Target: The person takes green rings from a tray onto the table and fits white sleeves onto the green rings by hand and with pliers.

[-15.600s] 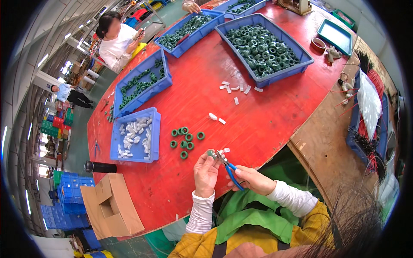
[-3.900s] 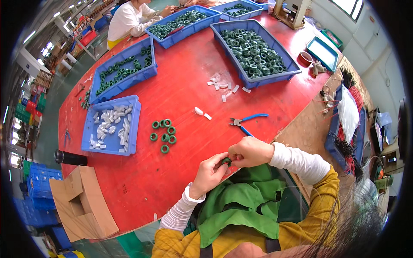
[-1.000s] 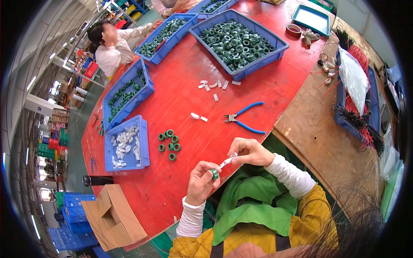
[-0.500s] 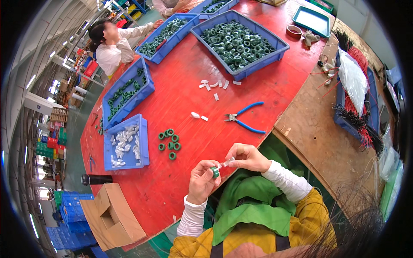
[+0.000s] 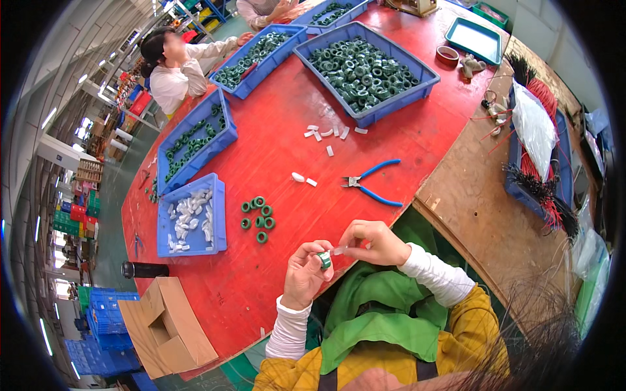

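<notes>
Between the thumb and fingers of my left hand (image 5: pixel 304 274) is a green ring (image 5: pixel 324 260) with white material on it. My right hand (image 5: pixel 377 242) pinches a small white strip (image 5: pixel 340 250) just to the right of the ring. Whether the strip touches the ring is too small to tell. Beyond my hands several loose green rings (image 5: pixel 259 222) lie on the red table. Pliers with blue handles (image 5: pixel 375 182) rest farther right, and two small white pieces (image 5: pixel 304 178) lie left of them.
A blue tray of white pieces (image 5: pixel 161 225) stands at left. Larger blue bins hold green rings, including one bin (image 5: pixel 365 117) at the far side. An open cardboard box (image 5: pixel 173 326) sits near left. Red wires (image 5: pixel 544 169) fill a bin at right. Another person (image 5: pixel 173 85) sits at far left.
My right hand has shifted slightly, its fingers curling more around the white strip beside the ring. My left hand keeps its hold on the green ring. The view has tilted slightly.
</notes>
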`<state>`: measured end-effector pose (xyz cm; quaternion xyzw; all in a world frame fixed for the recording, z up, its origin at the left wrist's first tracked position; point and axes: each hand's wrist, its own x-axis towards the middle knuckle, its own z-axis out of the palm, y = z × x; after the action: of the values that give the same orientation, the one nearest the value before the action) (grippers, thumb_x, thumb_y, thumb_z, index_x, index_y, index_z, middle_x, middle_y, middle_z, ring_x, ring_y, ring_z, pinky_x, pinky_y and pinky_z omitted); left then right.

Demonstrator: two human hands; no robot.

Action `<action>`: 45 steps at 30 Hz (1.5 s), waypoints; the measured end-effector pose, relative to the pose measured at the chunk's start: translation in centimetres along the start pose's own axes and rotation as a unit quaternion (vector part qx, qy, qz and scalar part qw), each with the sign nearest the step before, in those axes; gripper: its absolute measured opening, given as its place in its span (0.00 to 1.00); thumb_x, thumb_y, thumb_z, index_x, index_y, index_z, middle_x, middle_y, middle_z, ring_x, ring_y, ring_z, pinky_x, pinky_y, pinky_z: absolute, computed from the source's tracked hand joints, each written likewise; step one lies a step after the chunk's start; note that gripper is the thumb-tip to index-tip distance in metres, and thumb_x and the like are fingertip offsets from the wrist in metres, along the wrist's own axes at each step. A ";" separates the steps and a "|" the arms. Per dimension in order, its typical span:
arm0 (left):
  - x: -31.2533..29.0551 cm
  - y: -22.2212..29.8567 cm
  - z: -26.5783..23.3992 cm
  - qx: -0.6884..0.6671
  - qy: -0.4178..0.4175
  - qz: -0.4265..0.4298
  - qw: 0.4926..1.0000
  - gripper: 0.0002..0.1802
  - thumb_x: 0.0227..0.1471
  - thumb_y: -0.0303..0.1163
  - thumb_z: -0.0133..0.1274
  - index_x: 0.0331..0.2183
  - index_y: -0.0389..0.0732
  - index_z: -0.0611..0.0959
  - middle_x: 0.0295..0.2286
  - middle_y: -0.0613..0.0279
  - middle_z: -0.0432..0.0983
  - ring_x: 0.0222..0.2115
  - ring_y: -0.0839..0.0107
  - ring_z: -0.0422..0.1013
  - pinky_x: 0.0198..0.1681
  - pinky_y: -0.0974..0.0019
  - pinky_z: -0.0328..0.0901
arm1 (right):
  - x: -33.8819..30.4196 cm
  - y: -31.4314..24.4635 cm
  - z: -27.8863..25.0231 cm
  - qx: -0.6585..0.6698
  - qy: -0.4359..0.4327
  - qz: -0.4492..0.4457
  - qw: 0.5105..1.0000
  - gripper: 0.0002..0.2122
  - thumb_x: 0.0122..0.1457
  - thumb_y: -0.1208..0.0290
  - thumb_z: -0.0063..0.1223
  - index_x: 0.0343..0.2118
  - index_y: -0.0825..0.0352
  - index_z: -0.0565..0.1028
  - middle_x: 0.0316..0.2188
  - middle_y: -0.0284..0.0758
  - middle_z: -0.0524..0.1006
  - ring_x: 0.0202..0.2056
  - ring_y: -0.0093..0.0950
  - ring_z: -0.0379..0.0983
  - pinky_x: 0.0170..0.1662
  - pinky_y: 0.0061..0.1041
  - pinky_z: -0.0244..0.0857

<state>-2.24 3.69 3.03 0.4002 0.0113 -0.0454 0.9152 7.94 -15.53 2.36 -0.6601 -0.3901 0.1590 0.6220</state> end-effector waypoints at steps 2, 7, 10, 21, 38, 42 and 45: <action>-0.1 0.0 -0.3 0.002 0.002 0.010 1.000 0.11 0.57 0.33 0.51 0.41 0.40 0.76 0.42 0.52 0.69 0.23 0.71 0.69 0.24 0.71 0.63 | -0.4 0.8 -0.3 0.076 0.016 0.025 0.997 0.07 0.51 0.77 0.59 0.34 0.68 0.75 0.29 0.32 0.76 0.31 0.22 0.74 0.34 0.19 0.68; -0.1 -0.7 -0.7 -0.033 -0.003 -0.018 0.999 0.11 0.57 0.34 0.50 0.41 0.40 0.76 0.43 0.54 0.70 0.24 0.70 0.69 0.25 0.70 0.64 | -0.8 0.9 -1.0 0.338 0.051 0.168 0.925 0.08 0.55 0.76 0.57 0.37 0.67 0.72 0.34 0.31 0.77 0.31 0.18 0.74 0.33 0.16 0.67; 0.0 -1.0 -0.2 -0.085 -0.013 -0.047 0.995 0.11 0.56 0.33 0.51 0.41 0.41 0.77 0.44 0.54 0.71 0.27 0.69 0.71 0.29 0.68 0.67 | -0.8 1.8 0.1 0.428 0.069 0.156 0.888 0.07 0.55 0.76 0.56 0.37 0.68 0.72 0.34 0.31 0.77 0.31 0.19 0.74 0.34 0.17 0.69; 0.3 -1.3 -0.2 -0.096 -0.018 -0.047 0.994 0.11 0.57 0.33 0.50 0.42 0.41 0.76 0.47 0.53 0.70 0.28 0.68 0.70 0.30 0.69 0.67 | -0.2 0.2 -0.3 0.036 0.035 -0.009 0.999 0.11 0.48 0.75 0.62 0.36 0.65 0.76 0.32 0.31 0.75 0.37 0.25 0.70 0.39 0.25 0.66; 0.2 -1.4 0.0 -0.076 -0.016 -0.050 0.996 0.12 0.57 0.33 0.51 0.42 0.40 0.76 0.45 0.52 0.72 0.26 0.69 0.71 0.28 0.69 0.67 | 0.2 -1.4 -0.9 -0.123 0.011 -0.099 0.987 0.14 0.45 0.78 0.58 0.38 0.66 0.75 0.26 0.35 0.74 0.29 0.33 0.73 0.31 0.29 0.68; 0.1 -1.8 -0.7 -0.083 -0.020 -0.044 0.995 0.11 0.57 0.31 0.49 0.42 0.40 0.76 0.44 0.56 0.70 0.29 0.68 0.71 0.33 0.67 0.67 | 0.0 -1.3 -1.7 -0.038 -0.005 -0.047 0.998 0.11 0.50 0.80 0.57 0.38 0.67 0.75 0.29 0.33 0.76 0.30 0.25 0.75 0.32 0.23 0.70; 0.2 -2.0 -0.5 -0.095 -0.037 -0.049 0.994 0.10 0.57 0.31 0.49 0.42 0.40 0.77 0.43 0.58 0.68 0.30 0.68 0.71 0.33 0.67 0.67 | 0.0 -1.2 -1.8 0.058 -0.020 -0.016 0.998 0.09 0.53 0.79 0.56 0.38 0.68 0.75 0.31 0.33 0.77 0.32 0.22 0.75 0.35 0.22 0.71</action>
<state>-2.26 2.73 1.21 0.3088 0.0012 -0.1038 0.9455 8.85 -16.88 3.78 -0.6133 -0.4028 0.1843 0.6540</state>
